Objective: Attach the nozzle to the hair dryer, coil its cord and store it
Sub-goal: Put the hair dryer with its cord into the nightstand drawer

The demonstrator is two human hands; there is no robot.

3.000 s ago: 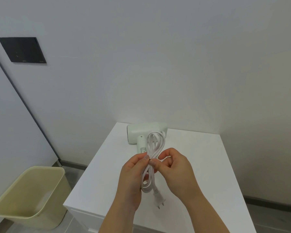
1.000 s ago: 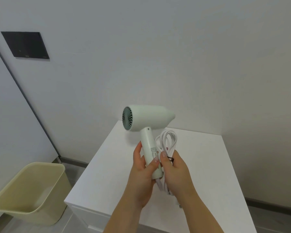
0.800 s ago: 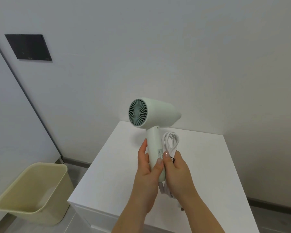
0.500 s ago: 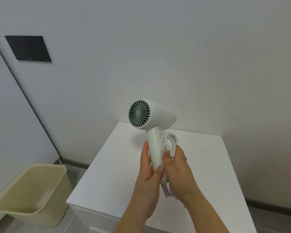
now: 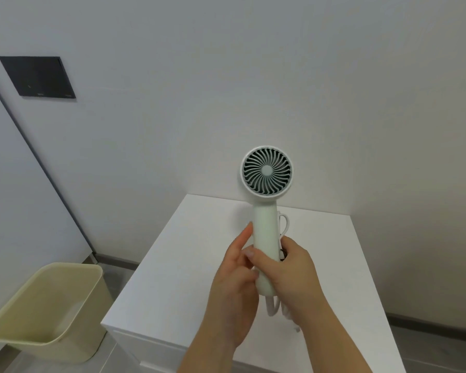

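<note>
Container: one pale yellow bin stands on the grey floor at lower left, just beside the corner of the white cabinet. Its mouth is open to the camera; the inside shows its own walls and bottom in the same yellow.

Task item: the hair dryer is held upright in the air above the cabinet top, near the middle of it. The body is pale green-white. The round rear intake faces the camera, with curved swirl vanes around a small hub and a dark interior behind them. The barrel points away, so its front end is hidden. The handle runs straight down from the head. The white cord is bundled against the handle's right side: one loop shows above the fingers and further strands hang out below the handle's end. A small dark item sits at the bundle, too small to identify.

Hands: the right hand grasps the handle, thumb laid across its front, with the cord bundle pressed in against it. The left hand has its fingers extended, lying along the handle's left side and touching it.

Surface and room: the cabinet top is plain white, with a drawer seam on its front. Pale walls meet in a corner behind it. A dark rectangular panel is mounted on the wall at upper left, and a dark skirting runs along the floor line
</note>
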